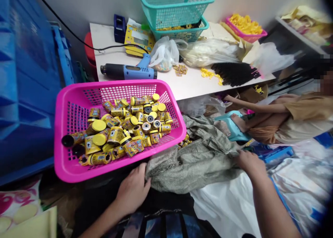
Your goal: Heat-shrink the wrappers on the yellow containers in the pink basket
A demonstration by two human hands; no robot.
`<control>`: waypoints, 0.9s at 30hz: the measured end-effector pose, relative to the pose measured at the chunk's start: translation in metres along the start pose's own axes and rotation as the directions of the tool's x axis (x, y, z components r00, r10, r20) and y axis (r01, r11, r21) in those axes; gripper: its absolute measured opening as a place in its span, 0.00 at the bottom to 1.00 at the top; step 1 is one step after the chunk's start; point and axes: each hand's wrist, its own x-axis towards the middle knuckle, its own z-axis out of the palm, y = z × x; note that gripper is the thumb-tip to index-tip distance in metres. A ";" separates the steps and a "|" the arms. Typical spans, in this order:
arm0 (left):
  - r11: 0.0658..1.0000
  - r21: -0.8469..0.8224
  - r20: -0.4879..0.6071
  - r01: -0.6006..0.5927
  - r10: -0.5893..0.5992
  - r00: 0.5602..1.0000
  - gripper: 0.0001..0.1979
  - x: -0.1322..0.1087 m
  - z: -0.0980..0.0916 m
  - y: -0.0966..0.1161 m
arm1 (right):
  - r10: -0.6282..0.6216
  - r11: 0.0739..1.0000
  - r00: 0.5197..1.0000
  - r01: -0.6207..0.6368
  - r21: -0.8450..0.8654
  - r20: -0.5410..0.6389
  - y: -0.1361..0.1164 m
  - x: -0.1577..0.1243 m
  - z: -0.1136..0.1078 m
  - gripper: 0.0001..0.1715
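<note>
A grey-green woven sack (200, 161) lies bunched in front of me, with a few yellow-capped pieces showing at its opening. My left hand (134, 189) grips the sack's near left edge, fingers closed on the fabric. At the sack's right end, my right hand (251, 163) is closed on a fold of it. The pink basket (61, 134) sits to the left, above my left hand, and holds several small yellow jars (114, 135) with printed labels; some show dark ends.
A white table (192, 89) bears a blue heat gun (130, 71), plastic bags, yellow pieces and black strips. Green baskets (179, 16) are stacked behind. Blue crates (33, 85) stand left. Another person (293, 116) sits at the right, beside a light-blue stool (236, 127).
</note>
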 end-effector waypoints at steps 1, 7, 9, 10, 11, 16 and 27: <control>0.985 0.143 -0.087 -0.099 0.112 0.990 0.18 -0.003 0.001 -0.003 | -0.054 0.998 0.998 0.055 0.034 -0.016 -0.023 0.002 -0.007 0.20; 0.514 0.393 -0.022 -0.763 0.834 0.551 0.35 0.011 -0.001 -0.015 | -0.364 0.639 0.741 0.640 0.428 -0.564 -0.192 -0.014 -0.058 0.19; 0.566 0.272 0.035 -0.778 0.802 0.596 0.36 0.022 -0.002 -0.017 | -0.501 0.517 0.666 0.742 0.427 -0.553 -0.240 -0.022 -0.068 0.18; 0.613 0.214 0.036 -0.761 0.773 0.633 0.36 0.026 -0.001 -0.019 | -0.586 0.521 0.659 0.752 0.403 -0.471 -0.260 -0.024 -0.070 0.19; 0.647 0.167 0.029 -0.744 0.751 0.660 0.36 0.030 0.001 -0.021 | -0.632 0.541 0.664 0.748 0.385 -0.400 -0.275 -0.025 -0.071 0.23; 0.641 0.069 -0.008 -0.764 0.766 0.643 0.34 0.039 0.010 -0.033 | -0.646 0.478 0.698 0.686 0.548 -0.311 -0.290 -0.023 -0.062 0.18; 0.564 -0.070 -0.105 -0.823 0.816 0.568 0.32 0.053 0.026 -0.046 | -0.419 -0.171 0.887 0.131 0.977 -0.192 -0.263 -0.037 -0.057 0.20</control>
